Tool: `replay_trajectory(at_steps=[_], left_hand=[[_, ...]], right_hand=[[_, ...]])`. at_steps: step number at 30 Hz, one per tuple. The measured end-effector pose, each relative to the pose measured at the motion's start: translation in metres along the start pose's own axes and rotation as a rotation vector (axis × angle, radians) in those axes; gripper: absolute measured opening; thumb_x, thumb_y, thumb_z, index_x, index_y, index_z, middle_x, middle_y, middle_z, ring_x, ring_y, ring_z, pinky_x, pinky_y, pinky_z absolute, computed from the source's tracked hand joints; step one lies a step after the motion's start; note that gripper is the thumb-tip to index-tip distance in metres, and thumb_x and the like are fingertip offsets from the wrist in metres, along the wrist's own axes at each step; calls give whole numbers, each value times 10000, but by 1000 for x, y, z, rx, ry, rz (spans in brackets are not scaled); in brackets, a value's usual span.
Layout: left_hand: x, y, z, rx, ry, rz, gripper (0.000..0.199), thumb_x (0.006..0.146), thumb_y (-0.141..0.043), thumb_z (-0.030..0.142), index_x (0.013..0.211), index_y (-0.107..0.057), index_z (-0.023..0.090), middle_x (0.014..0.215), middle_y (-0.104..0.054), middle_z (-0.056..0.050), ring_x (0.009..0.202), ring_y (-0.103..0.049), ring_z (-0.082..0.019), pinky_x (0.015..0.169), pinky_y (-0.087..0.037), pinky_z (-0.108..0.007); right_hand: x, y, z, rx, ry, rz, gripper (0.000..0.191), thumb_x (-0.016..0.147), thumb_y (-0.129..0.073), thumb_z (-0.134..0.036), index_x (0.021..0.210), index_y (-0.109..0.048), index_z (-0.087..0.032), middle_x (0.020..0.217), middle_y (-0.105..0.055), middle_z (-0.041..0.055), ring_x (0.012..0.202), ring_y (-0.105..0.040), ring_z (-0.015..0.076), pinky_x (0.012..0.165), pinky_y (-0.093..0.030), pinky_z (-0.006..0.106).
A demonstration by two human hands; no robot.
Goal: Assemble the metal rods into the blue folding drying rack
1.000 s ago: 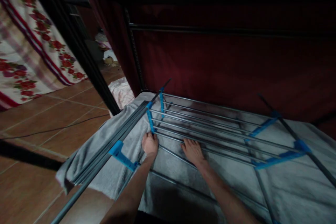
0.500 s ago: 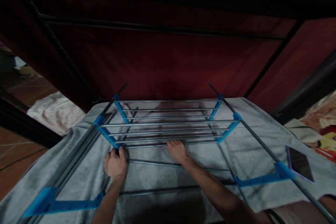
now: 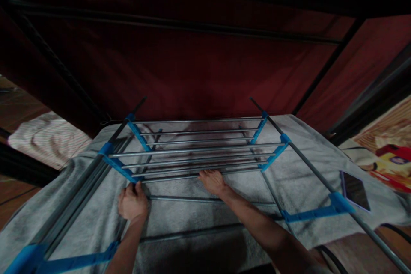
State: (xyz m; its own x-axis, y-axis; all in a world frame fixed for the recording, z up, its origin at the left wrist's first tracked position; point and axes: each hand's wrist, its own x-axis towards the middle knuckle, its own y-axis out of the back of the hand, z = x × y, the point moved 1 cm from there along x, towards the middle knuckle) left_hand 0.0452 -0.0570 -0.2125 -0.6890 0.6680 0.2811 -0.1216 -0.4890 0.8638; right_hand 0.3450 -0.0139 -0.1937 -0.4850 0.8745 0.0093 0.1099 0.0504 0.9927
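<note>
A rack of grey metal rods and blue plastic brackets lies before me. My left hand (image 3: 132, 202) is closed at the lower end of the left blue bracket (image 3: 123, 170), its fingertips against the plastic where a rod meets it. My right hand (image 3: 212, 181) has its fingers curled over the lowest metal rod (image 3: 180, 177) of the nearer shelf, near the rod's middle. Opposite, the right blue bracket (image 3: 275, 157) holds the far ends of these rods. Behind is a second shelf of rods between smaller brackets. My fingers hide part of the left joint.
The rack rests on a grey blanket (image 3: 308, 188). Loose grey tubes (image 3: 80, 195) lie along its left side. A phone (image 3: 355, 190) is on the right, near a red and yellow package (image 3: 393, 160). A dark red panel (image 3: 205, 72) stands behind. Blue brackets (image 3: 316, 214) stick inward close to me.
The view has shifted, so the rack and blanket sit slightly farther left. Both hands keep their places on the rack.
</note>
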Motion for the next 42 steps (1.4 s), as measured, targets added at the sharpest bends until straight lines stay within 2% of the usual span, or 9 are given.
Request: replay_trajectory(at_steps=[13, 16, 18, 22, 25, 27, 30, 35, 42], left_hand=[[-1, 2, 2, 8, -6, 1, 480, 986, -338, 481, 1195, -637, 170, 1069, -661, -154, 986, -596, -316, 744, -442, -388], [-1, 5, 7, 48, -1, -7, 449, 980, -356, 455, 1164, -624, 145, 1061, -655, -172, 989, -600, -324, 739, -449, -395], [-1, 6, 9, 72, 5, -9, 442, 974, -368, 440, 1148, -616, 119, 1059, -649, -191, 997, -602, -333, 741, -458, -404], [-1, 8, 11, 82, 4, -34, 448, 971, -364, 437, 1126, -613, 99, 1076, -647, -206, 1024, -608, -344, 754, -466, -410], [-1, 8, 12, 91, 4, -32, 446, 972, -366, 434, 1129, -606, 92, 1089, -649, -207, 1039, -612, -343, 765, -468, -406], [-2, 9, 13, 98, 1, -31, 444, 974, -368, 429, 1122, -603, 83, 1093, -649, -211, 1041, -614, -343, 767, -469, -405], [-2, 9, 15, 99, 0, -30, 429, 974, -369, 418, 1112, -598, 83, 1091, -648, -214, 1043, -611, -346, 771, -467, -407], [-4, 7, 15, 63, -11, 7, 417, 968, -370, 424, 1102, -588, 95, 1085, -642, -210, 1043, -602, -349, 773, -459, -413], [-3, -1, 11, 54, -25, 72, 376, 947, -413, 429, 1046, -596, 116, 1054, -648, -195, 1006, -609, -348, 741, -462, -408]], right_hand=[[-1, 0, -1, 40, -4, 22, 317, 1028, -393, -375, 1002, -653, -195, 1000, -743, 75, 933, -692, 177, 802, -492, 265], [-4, 5, -3, 64, -6, 53, 312, 1031, -390, -355, 1011, -655, -192, 1005, -732, 68, 968, -673, 179, 867, -482, 285], [-10, 9, -5, 82, -2, 84, 280, 1027, -407, -340, 1087, -645, -205, 1077, -714, 57, 1048, -644, 189, 947, -461, 319], [-39, 16, -14, 139, -27, 175, 297, 1014, -437, -290, 1274, -565, -222, 1292, -615, 76, 1198, -554, 205, 1034, -421, 371], [-72, 10, -21, 226, -75, 226, 264, 1002, -442, -246, 1223, -583, -216, 1228, -623, 72, 1143, -565, 210, 1014, -435, 389], [-93, -1, -24, 255, -112, 216, 226, 981, -483, -236, 1174, -598, -215, 1177, -629, 61, 1115, -569, 219, 1008, -439, 397], [-110, -18, -27, 265, -147, 199, 235, 943, -552, -226, 1174, -591, -220, 1205, -605, 63, 1126, -557, 223, 1001, -442, 388], [-106, -27, -23, 277, -208, 202, 161, 938, -562, -221, 1095, -597, -230, 1143, -605, 57, 1092, -554, 220, 986, -421, 396], [-96, -23, -16, 273, -167, 143, 106, 949, -574, -246, 1053, -583, -229, 1113, -601, 39, 1062, -545, 210, 922, -407, 367]])
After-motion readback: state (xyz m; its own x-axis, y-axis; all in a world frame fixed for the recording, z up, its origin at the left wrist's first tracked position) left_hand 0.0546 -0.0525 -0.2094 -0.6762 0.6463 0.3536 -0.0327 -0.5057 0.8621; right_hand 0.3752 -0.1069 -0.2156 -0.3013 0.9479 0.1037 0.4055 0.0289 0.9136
